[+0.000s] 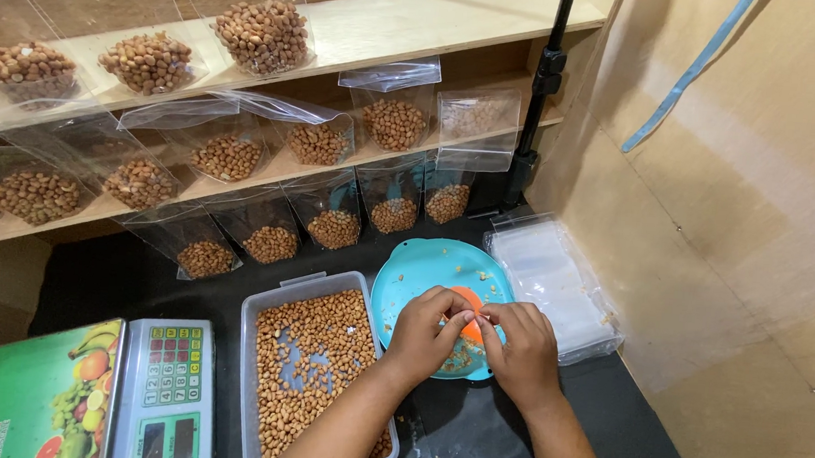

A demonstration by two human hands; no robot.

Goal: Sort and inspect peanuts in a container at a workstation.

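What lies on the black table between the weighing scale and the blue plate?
In the head view, a clear plastic tub of peanuts sits between the weighing scale and the blue plate. The left forearm crosses over its near corner.

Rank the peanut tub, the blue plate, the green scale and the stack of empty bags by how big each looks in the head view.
1. Green scale, partly cut off by the frame and nearest the camera, so unsure.
2. Peanut tub.
3. Blue plate and stack of empty bags look alike; both hands cover part of the plate.
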